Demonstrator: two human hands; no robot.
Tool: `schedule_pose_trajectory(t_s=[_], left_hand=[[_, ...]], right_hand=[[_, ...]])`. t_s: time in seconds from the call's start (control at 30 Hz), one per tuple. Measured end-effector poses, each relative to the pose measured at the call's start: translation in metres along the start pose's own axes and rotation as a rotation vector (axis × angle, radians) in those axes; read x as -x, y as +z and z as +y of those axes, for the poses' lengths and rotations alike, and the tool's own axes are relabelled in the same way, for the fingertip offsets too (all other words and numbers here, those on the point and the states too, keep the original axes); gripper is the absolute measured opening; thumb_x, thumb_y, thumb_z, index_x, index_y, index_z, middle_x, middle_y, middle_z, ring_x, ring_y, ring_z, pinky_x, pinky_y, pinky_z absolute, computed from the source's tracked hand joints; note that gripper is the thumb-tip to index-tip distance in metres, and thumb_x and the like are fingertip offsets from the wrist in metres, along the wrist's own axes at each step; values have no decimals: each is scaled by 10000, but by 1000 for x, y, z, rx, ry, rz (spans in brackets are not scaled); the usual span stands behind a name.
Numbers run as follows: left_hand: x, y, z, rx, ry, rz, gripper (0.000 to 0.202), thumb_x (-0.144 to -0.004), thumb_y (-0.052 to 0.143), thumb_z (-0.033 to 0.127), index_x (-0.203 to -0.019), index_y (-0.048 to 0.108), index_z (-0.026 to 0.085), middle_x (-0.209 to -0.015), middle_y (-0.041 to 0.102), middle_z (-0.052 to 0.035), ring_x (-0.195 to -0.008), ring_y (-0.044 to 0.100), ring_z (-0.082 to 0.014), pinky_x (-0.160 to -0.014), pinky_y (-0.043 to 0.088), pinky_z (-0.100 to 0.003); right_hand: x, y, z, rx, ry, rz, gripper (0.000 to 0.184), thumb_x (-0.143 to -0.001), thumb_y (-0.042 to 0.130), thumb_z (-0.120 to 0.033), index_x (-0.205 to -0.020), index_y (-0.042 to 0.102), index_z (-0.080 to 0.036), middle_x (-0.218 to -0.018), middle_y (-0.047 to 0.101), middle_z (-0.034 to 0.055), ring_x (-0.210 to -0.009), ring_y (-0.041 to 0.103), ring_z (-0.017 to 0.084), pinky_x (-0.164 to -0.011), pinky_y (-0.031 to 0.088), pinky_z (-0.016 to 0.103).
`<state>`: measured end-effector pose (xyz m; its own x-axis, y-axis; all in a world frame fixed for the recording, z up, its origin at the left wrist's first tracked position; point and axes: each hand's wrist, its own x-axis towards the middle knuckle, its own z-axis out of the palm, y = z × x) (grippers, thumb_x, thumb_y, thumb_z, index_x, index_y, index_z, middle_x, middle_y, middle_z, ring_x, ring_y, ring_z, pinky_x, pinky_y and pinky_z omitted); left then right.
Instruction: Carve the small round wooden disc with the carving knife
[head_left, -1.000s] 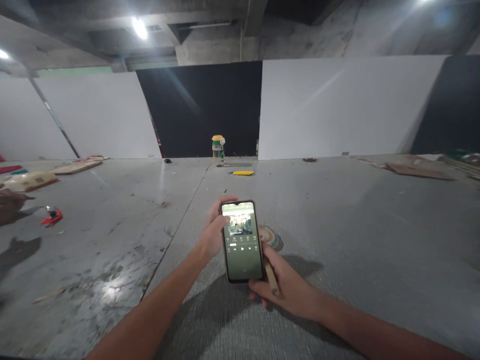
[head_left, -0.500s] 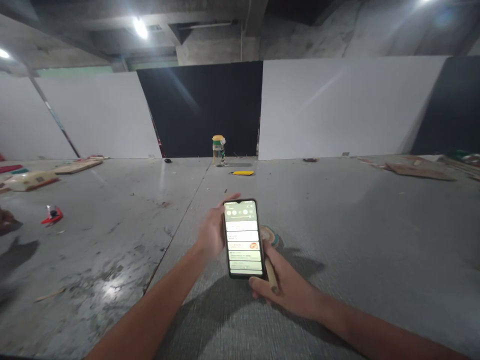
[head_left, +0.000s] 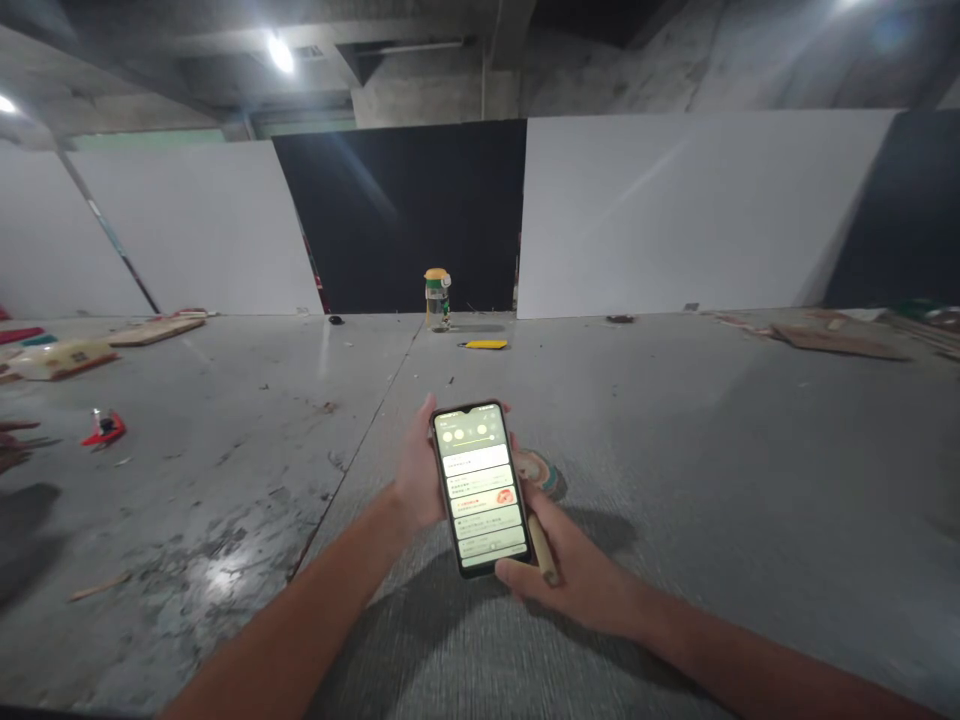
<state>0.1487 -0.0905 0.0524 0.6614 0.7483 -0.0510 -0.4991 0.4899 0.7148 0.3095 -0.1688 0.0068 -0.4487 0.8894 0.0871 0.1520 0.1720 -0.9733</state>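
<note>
A smartphone (head_left: 486,490) with a lit screen full of notification panels is held upright, leaning slightly left at its top. My left hand (head_left: 421,470) is closed around its left side, with fingers behind it. My right hand (head_left: 566,560) grips a pale round wooden stick (head_left: 543,550), whose far end is hidden by the phone and fingers. The right thumb touches the phone's lower right corner. Just beyond, partly covered by the phone and right hand, lies a round disc-like thing (head_left: 541,470) with a teal rim; its kind is unclear.
Farther ahead on the grey surface lie a yellow utility knife (head_left: 486,345) and a clear bottle (head_left: 437,302) with a yellow lid. At left are a red tool (head_left: 105,428), another person's hand (head_left: 13,440) and a wooden board (head_left: 157,331). Brown flat pieces (head_left: 836,343) lie far right.
The phone has shifted slightly left and down and tilted, its top leaning left. My left hand has settled around its side. The other person's hand at the left edge has changed pose.
</note>
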Motion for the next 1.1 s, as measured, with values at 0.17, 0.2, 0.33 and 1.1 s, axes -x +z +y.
schedule_pose_trajectory(t_s=[0.17, 0.2, 0.33, 1.1], left_hand=[[0, 3, -1, -44, 16, -19, 727, -740, 356, 754, -1019, 648, 149, -832, 677, -136, -714, 635, -266, -670, 488, -413], [0, 3, -1, -54, 19, -13, 721, -739, 358, 752, -1017, 650, 154, -834, 676, -133, -714, 636, -265, -673, 488, -412], [0, 4, -1, -32, 34, 49, 679, -747, 365, 726, -971, 659, 157, -830, 676, -122, -705, 636, -250, -672, 488, -390], [-3, 1, -4, -21, 54, 87, 656, -753, 362, 709, -904, 703, 169, -795, 698, -124, -653, 639, -254, -609, 508, -404]], right_hand=[[1, -1, -1, 42, -6, 6, 562, -827, 618, -236, -1318, 347, -217, -1086, 592, 90, -696, 591, 139, -598, 498, 268], [1, -1, -1, 46, -3, 4, 563, -823, 619, -232, -1317, 348, -215, -1066, 596, 84, -683, 588, 136, -591, 494, 265], [0, -2, -1, 25, 10, -5, 568, -830, 609, -226, -1325, 332, -206, -963, 605, 60, -639, 580, 127, -551, 480, 247], [1, -3, 1, 9, 23, -21, 669, -835, 614, -244, -1400, 257, -211, -864, 603, 31, -595, 576, 119, -512, 484, 230]])
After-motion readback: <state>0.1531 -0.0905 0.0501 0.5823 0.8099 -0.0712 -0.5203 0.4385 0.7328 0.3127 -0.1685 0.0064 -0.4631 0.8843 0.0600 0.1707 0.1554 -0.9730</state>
